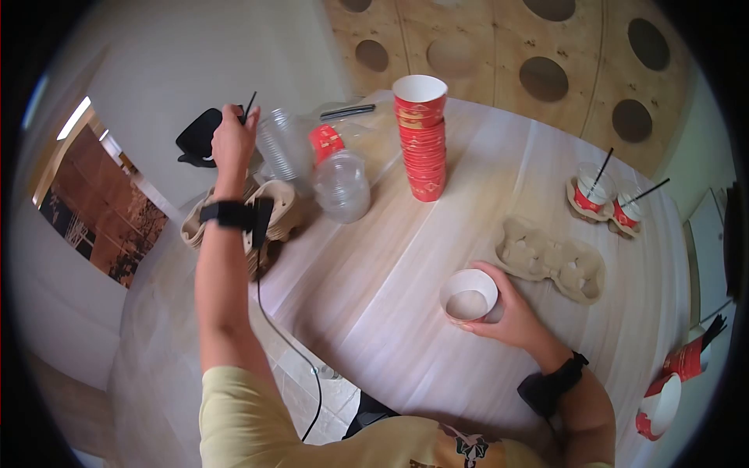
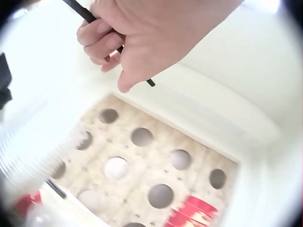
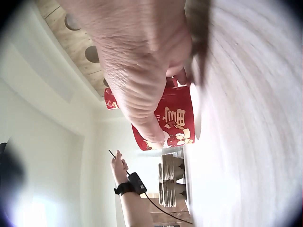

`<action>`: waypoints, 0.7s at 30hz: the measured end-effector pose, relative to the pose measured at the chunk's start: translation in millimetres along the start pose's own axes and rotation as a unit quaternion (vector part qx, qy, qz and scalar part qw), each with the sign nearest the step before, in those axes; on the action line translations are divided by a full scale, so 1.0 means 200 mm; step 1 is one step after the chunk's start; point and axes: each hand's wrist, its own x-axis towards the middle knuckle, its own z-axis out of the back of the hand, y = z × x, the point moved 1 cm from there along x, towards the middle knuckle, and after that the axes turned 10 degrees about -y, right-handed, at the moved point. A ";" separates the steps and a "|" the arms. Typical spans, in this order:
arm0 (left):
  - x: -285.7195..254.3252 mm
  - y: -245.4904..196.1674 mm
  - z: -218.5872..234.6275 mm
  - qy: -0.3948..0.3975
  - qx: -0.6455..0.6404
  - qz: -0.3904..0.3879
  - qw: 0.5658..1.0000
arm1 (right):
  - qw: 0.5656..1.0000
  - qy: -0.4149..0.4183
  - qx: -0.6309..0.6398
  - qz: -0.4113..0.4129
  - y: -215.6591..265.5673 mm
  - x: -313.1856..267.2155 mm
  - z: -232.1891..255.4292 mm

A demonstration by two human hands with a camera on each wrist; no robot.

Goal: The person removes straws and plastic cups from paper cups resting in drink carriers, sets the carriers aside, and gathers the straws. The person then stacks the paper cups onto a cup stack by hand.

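My left hand (image 1: 232, 144) is raised at the far left and grips a thin black straw (image 1: 250, 108). In the left wrist view the fingers curl round the straw (image 2: 85, 13), whose other end pokes out by the thumb. Near the front of the table my right hand (image 1: 511, 316) holds a red paper cup (image 1: 470, 303) with its mouth upward. From the right wrist view, the thumb lies along the cup's red printed side (image 3: 177, 118), and the hand hides part of it. A cardboard cup carrier (image 1: 550, 257) lies just beyond this hand.
A tall stack of red cups (image 1: 424, 160) stands mid-table. Clear plastic lids (image 1: 342, 187) and stacked carriers (image 1: 281, 204) are at left. Two lidded cups with straws sit in another carrier (image 1: 581, 212) at right. Beyond the right edge, a red cup (image 1: 685, 360) holds black straws.
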 end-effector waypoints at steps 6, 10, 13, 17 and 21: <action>-0.82 -0.60 0.63 0.494 -0.401 -0.327 0.699 | 0.997 0.004 0.054 -0.053 -0.02 0.00 -0.02; -1.16 -0.60 0.62 0.464 -0.261 -0.478 0.699 | 0.996 0.012 0.086 -0.014 -0.02 0.00 -0.02; -1.20 -0.60 0.56 0.425 -0.216 -0.522 0.707 | 0.995 0.056 0.063 -0.055 0.01 0.00 -0.02; -0.96 -0.61 0.61 0.290 -0.271 -0.516 0.759 | 0.995 -0.006 -0.041 0.094 0.10 0.03 0.07; -0.59 -0.68 0.66 0.080 -0.251 -0.457 0.850 | 0.990 -0.098 0.053 0.091 0.32 0.06 0.28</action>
